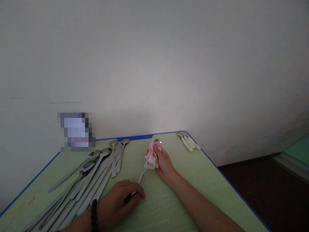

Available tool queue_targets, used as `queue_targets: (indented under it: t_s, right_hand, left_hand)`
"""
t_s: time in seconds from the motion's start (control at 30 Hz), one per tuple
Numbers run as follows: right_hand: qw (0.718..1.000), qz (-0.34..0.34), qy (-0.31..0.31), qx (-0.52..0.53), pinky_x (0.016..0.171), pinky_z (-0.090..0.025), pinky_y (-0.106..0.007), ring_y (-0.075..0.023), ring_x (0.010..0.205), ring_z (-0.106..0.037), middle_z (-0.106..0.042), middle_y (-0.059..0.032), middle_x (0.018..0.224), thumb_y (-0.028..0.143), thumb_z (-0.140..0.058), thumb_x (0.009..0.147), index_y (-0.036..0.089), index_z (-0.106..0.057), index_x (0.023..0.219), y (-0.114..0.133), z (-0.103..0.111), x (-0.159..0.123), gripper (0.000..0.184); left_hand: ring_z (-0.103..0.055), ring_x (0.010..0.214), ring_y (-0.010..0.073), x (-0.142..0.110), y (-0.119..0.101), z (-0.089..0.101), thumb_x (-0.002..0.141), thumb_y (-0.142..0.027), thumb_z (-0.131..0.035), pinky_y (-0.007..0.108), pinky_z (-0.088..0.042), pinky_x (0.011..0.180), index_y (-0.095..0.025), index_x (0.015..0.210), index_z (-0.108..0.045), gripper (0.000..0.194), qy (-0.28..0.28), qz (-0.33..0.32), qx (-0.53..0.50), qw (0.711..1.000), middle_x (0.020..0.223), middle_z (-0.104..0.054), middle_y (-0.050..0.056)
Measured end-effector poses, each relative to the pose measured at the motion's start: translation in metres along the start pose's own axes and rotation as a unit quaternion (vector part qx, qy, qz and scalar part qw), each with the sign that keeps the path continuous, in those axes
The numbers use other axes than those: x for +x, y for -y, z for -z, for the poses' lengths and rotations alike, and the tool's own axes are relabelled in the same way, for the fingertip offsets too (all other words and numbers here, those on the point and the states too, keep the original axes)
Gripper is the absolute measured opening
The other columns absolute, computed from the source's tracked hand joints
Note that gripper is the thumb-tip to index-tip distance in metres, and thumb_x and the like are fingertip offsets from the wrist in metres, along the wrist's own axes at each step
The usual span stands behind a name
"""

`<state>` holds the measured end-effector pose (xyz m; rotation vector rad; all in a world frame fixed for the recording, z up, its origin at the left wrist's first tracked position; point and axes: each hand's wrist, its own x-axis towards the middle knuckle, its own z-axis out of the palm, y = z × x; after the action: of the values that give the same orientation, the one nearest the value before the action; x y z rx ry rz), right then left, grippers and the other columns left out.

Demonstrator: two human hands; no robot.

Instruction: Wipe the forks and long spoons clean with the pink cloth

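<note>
1. Pink-and-white cloth (151, 161) sits bunched around the upper part of a metal spoon (143, 174), right in the centre of the action, just above the tabletop!
2. Right hand (165, 162) has it wrapped: thumb on top, fingers closed on the cloth with the spoon inside, the shiny bowl peeking out at the far end.
3. Down at the near end, the left hand (120, 199) curls its fingers narrowly around the handle, a black bracelet (94, 214) on that wrist.
4. Over to the left, a crowd of long-handled metal spoons (89, 177), handles overlapping and fanning toward the near edge.
5. Two shorter spoons (114, 161) lie at the right of that pile, bowls pointing away.
6. Far right corner now: white-handled utensils (189, 143) side by side, their metal heads too small to read.
7. All of it plays out on a pale green table (164, 206), blue-edged, against a grey-white wall (154, 71).
</note>
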<state>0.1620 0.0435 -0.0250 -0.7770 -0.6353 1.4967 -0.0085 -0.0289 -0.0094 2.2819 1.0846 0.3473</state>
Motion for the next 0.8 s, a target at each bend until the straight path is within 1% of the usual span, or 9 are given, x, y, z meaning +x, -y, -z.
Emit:
queue_targets:
  t_s: [0.13,0.23,0.37,0.57,0.67,0.8]
  right_hand:
    - [1.000,-0.001,-0.002,0.002,0.049,-0.043,-0.020,-0.0093,0.049,-0.055,-0.063,0.0003,0.059,0.041,-0.069,0.067,0.014,-0.060,0.078,-0.0001,0.0002,0.0009,0.030]
    - [1.000,0.000,-0.003,0.004,0.049,-0.044,-0.020,-0.0091,0.049,-0.055,-0.063,0.0004,0.059,0.041,-0.069,0.067,0.014,-0.060,0.076,0.0000,-0.0001,0.0012,0.030]
    - [1.000,0.001,-0.009,0.007,0.051,-0.045,-0.021,-0.0091,0.051,-0.056,-0.064,0.0006,0.061,0.040,-0.070,0.066,0.015,-0.060,0.077,0.0005,-0.0006,0.0008,0.029]
    - [1.000,-0.001,-0.011,0.004,0.051,-0.045,-0.021,-0.0100,0.052,-0.056,-0.064,0.0002,0.062,0.042,-0.069,0.066,0.015,-0.060,0.077,0.0017,-0.0020,-0.0007,0.031]
    - [1.000,-0.001,-0.010,0.006,0.051,-0.044,-0.021,-0.0095,0.051,-0.056,-0.064,0.0002,0.061,0.042,-0.069,0.066,0.015,-0.059,0.076,0.0017,-0.0027,-0.0011,0.030]
    - [1.000,-0.002,-0.020,0.011,0.052,-0.044,-0.021,-0.0094,0.052,-0.056,-0.064,0.0001,0.062,0.044,-0.070,0.064,0.015,-0.060,0.075,0.0006,-0.0020,0.0004,0.033]
  left_hand:
    - [-0.057,0.077,0.0164,-0.0001,-0.0004,0.0009,0.087,-0.025,-0.039,0.025,-0.041,0.074,-0.023,0.090,-0.063,0.024,0.003,-0.001,-0.011,1.000,0.080,-0.063,0.002]
    - [-0.056,0.076,0.0160,-0.0015,0.0008,0.0014,0.089,-0.027,-0.038,0.025,-0.041,0.074,-0.024,0.096,-0.061,0.024,0.001,0.004,-0.021,1.000,0.079,-0.062,0.000]
    - [-0.052,0.066,0.0137,-0.0024,0.0027,0.0007,0.090,-0.029,-0.038,0.023,-0.039,0.066,-0.026,0.107,-0.055,0.024,-0.004,0.019,-0.023,1.000,0.072,-0.056,-0.003]
    - [-0.047,0.060,0.0122,-0.0018,0.0015,0.0011,0.089,-0.029,-0.038,0.021,-0.035,0.057,-0.024,0.111,-0.049,0.025,-0.003,0.024,-0.027,0.999,0.066,-0.051,-0.005]
    - [-0.046,0.060,0.0117,-0.0014,0.0006,0.0021,0.087,-0.029,-0.042,0.020,-0.035,0.056,-0.023,0.111,-0.047,0.025,0.006,0.014,-0.057,0.998,0.069,-0.052,-0.004]
    - [-0.046,0.060,0.0109,-0.0004,0.0005,0.0024,0.084,-0.024,-0.046,0.019,-0.037,0.056,-0.023,0.109,-0.042,0.025,0.013,-0.007,-0.099,0.995,0.073,-0.054,-0.004]
